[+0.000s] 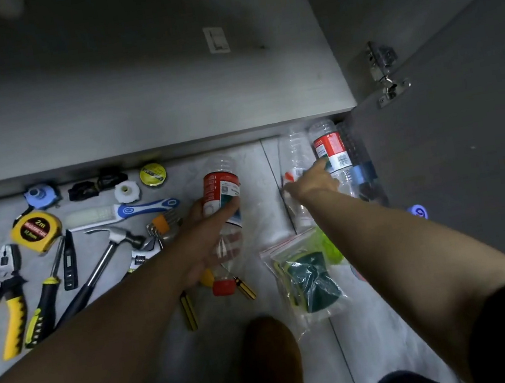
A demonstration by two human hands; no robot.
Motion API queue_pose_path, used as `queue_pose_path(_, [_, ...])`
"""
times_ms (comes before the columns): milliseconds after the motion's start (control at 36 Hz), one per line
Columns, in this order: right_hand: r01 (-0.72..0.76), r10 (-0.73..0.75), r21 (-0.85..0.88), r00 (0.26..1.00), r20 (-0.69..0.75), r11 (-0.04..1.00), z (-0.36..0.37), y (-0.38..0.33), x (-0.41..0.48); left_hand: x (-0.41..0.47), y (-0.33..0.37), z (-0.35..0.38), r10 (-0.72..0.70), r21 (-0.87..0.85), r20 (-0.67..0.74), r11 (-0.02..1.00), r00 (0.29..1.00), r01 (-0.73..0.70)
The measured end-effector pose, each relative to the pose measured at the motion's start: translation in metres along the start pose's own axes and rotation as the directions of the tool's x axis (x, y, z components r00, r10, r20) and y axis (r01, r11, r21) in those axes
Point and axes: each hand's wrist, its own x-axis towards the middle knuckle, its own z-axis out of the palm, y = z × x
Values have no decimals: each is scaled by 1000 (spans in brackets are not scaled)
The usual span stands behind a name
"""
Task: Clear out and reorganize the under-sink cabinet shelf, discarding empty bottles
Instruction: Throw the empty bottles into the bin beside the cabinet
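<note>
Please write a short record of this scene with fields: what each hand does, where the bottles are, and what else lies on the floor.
left hand: grips red-cap bottle around its label
right hand: reaches to door bottles; grip unclear
door bottles: lying beside the open door
tools: hammer, tape measure, pliers, on the floor at the left
bag: green sponges inside, on the floor between the arms
</note>
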Motion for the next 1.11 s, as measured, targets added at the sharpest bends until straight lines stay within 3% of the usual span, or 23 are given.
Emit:
queue_pose_path(83, [14,-16,117,1000,14,993,-5,-6,-16,-10,8,6,14,22,-2,1000,1000,-14])
queue_pose_path(194, [28,-60,419,996,64,908,-30,-5,-49,-37,29,22,82,70,16,994,997,-83])
queue_pose_path(333, [85,-158,594,985,73,800,-81,27,-105,-91,58,57,181,235,142,949,973,-211])
queue_pose_path(500, [94,-184,744,982,40,661,-151,103,-175,-167,77,115,152,407,220,884,964,-232])
queue_pose_path(583, [36,-169,862,984,58,506,-181,155,-208,-201,82,150,167,454,271,846,948,-279])
queue_pose_path(667, [57,-175,880,984,30,472,-204,220,-238,-235,79,185,165,530,342,779,925,-334])
queue_pose_path(778, [50,-159,875,987,31,482,-225,309,-277,-278,61,232,22,670,450,653,893,-354])
queue_pose_path(917, [0,-151,791,982,117,611,-244,379,-307,-308,28,271,-106,753,483,557,869,-351])
queue_pose_path(1028, [-81,-122,690,963,240,719,-257,444,-338,-325,-32,299,-186,769,505,540,843,-342])
queue_pose_path(1111, [-152,-72,565,932,354,811,-263,474,-352,-324,-72,299,-164,772,492,536,855,-341])
